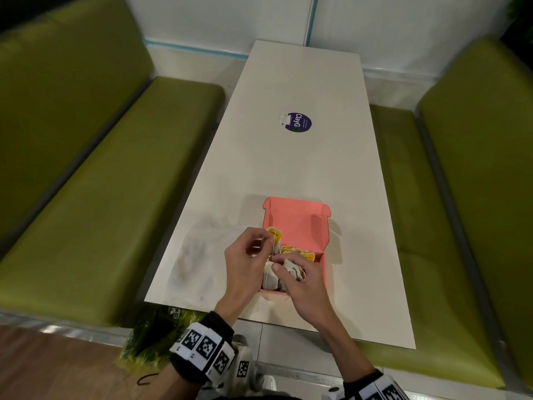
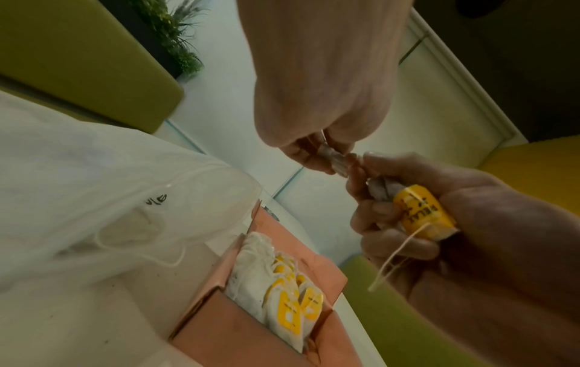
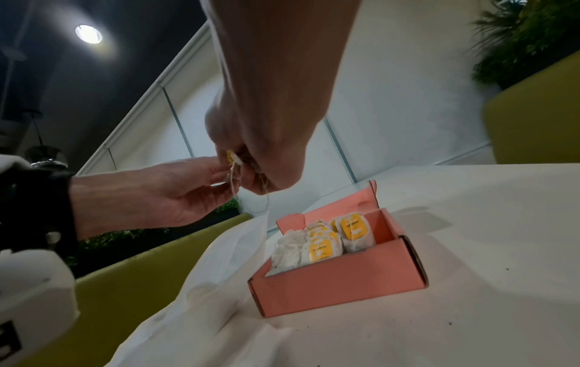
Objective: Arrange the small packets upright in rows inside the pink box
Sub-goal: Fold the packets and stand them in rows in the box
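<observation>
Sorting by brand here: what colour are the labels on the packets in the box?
Yellow labels on white packets, clearest in the right wrist view.

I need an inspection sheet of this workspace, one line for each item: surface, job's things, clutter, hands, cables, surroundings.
Surface: white table, with dark specks in the right wrist view.
Job's things: pink box open, lid flap raised at the far side; packets stand upright in it, with room left at its right end. One more packet is held above the box.
Clutter: clear plastic bag left of the box; round purple sticker farther up the table.
Hands: left hand and right hand pinch the held packet and its string between them.
Cables: nothing seen.
Surroundings: green benches on both sides, white wall beyond, plants.
</observation>
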Tool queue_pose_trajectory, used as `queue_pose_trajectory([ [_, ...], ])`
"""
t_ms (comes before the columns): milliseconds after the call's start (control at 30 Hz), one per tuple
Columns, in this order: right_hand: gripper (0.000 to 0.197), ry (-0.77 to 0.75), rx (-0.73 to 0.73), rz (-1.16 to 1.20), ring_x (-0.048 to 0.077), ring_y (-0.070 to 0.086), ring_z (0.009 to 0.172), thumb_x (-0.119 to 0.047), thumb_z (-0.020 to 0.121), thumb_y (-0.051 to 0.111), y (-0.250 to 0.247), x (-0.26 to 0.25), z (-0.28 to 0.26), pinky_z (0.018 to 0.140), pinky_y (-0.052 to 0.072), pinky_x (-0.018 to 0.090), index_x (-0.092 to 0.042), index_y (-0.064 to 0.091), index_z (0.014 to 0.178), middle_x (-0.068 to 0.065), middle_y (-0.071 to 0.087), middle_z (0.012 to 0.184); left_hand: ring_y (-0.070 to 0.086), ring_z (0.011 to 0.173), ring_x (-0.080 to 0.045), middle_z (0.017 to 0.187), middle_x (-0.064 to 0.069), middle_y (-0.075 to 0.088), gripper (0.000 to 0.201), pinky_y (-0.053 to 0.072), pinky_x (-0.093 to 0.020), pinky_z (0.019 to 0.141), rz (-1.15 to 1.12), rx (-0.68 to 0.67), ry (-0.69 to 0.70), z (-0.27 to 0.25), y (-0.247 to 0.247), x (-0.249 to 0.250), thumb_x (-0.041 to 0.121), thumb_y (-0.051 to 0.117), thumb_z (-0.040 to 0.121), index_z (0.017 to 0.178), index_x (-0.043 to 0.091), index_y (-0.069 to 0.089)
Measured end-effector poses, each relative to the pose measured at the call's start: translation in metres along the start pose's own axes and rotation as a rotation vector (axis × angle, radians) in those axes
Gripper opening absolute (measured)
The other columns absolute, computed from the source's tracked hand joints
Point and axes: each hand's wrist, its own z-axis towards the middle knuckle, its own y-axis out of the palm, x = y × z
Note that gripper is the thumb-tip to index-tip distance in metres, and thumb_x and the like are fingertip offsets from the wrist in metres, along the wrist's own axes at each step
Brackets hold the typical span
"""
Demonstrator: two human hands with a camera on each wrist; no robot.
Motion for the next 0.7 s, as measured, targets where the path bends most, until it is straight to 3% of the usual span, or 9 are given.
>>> queue_pose_trajectory([
  [100, 0.016, 0.029, 0.045, 0.019, 0.008, 0.066, 0.093, -0.007, 0.090, 0.069, -0.002, 0.001, 0.001, 0.080, 0.050, 0.022, -0.022, 0.075, 0.092, -0.010, 0.074, 0.093, 0.063, 0.069, -0.012, 0.074, 0.003, 0.069, 0.017, 0.053, -0.025, 0.066, -0.044, 0.015, -0.028, 0.001, 0.000, -0.001, -0.004, 0.069, 0.087, 0.082, 0.013, 0.068],
  [267, 0.011, 0.012, 0.098, -0.013, 0.004, 0.065, 0.096, -0.006, 0.089, 0.069, -0.002, 0.003, 0.001, 0.084, 0.046, 0.012, -0.014, 0.075, 0.095, -0.011, 0.073, 0.093, 0.065, 0.072, -0.015, 0.075, 0.000, 0.069, 0.010, 0.055, -0.029, 0.069, -0.108, -0.011, -0.078, 0.004, -0.002, -0.003, -0.004, 0.070, 0.087, 0.084, 0.005, 0.068],
  [367, 0.014, 0.021, 0.103, -0.019, 0.004, 0.064, 0.097, -0.008, 0.089, 0.069, 0.002, 0.000, 0.000, 0.083, 0.049, 0.016, -0.019, 0.075, 0.096, -0.014, 0.072, 0.094, 0.064, 0.071, -0.014, 0.075, -0.003, 0.069, 0.008, 0.055, -0.027, 0.069, -0.124, 0.004, -0.080, 0.004, -0.002, -0.001, -0.005, 0.069, 0.086, 0.084, 0.003, 0.068],
  [467, 0.018, 0.140, 0.064, 0.110, 0.007, 0.060, 0.077, -0.014, 0.091, 0.068, 0.009, -0.008, -0.005, 0.064, 0.049, 0.027, -0.029, 0.076, 0.096, -0.014, 0.070, 0.090, 0.064, 0.071, -0.010, 0.074, -0.001, 0.070, 0.008, 0.053, -0.021, 0.068, -0.136, 0.037, -0.088, 0.004, 0.000, 0.000, -0.006, 0.069, 0.086, 0.084, 0.002, 0.069],
  [533, 0.020, 0.232, 0.041, 0.212, 0.006, 0.051, 0.064, -0.014, 0.092, 0.067, 0.010, -0.012, -0.006, 0.054, 0.041, 0.025, -0.031, 0.077, 0.095, -0.013, 0.065, 0.079, 0.064, 0.070, -0.009, 0.074, 0.001, 0.070, 0.008, 0.051, -0.019, 0.067, -0.135, 0.051, -0.092, 0.005, 0.001, -0.001, -0.006, 0.069, 0.086, 0.083, 0.002, 0.069],
  [600, 0.018, 0.234, 0.029, 0.244, 0.003, 0.049, 0.061, -0.012, 0.092, 0.066, 0.007, -0.010, -0.005, 0.052, 0.039, 0.019, -0.027, 0.077, 0.096, -0.015, 0.061, 0.072, 0.064, 0.070, -0.008, 0.073, 0.002, 0.069, 0.007, 0.051, -0.018, 0.067, -0.136, 0.053, -0.103, 0.005, 0.003, -0.002, -0.005, 0.069, 0.086, 0.083, 0.002, 0.069],
  [667, 0.019, 0.154, 0.030, 0.155, 0.001, 0.056, 0.070, -0.010, 0.092, 0.066, 0.002, -0.007, -0.003, 0.058, 0.044, 0.017, -0.025, 0.076, 0.098, -0.017, 0.067, 0.078, 0.064, 0.070, -0.010, 0.074, 0.000, 0.070, 0.006, 0.051, -0.019, 0.067, -0.141, 0.050, -0.111, 0.004, 0.004, -0.002, -0.003, 0.069, 0.087, 0.084, 0.002, 0.069],
  [700, 0.021, 0.105, 0.038, 0.072, 0.002, 0.062, 0.079, -0.009, 0.092, 0.066, 0.001, -0.005, -0.002, 0.068, 0.048, 0.018, -0.026, 0.076, 0.100, -0.016, 0.071, 0.087, 0.065, 0.071, -0.010, 0.075, 0.000, 0.070, 0.005, 0.051, -0.020, 0.067, -0.147, 0.046, -0.116, 0.003, 0.005, -0.002, -0.002, 0.069, 0.087, 0.086, 0.003, 0.070],
])
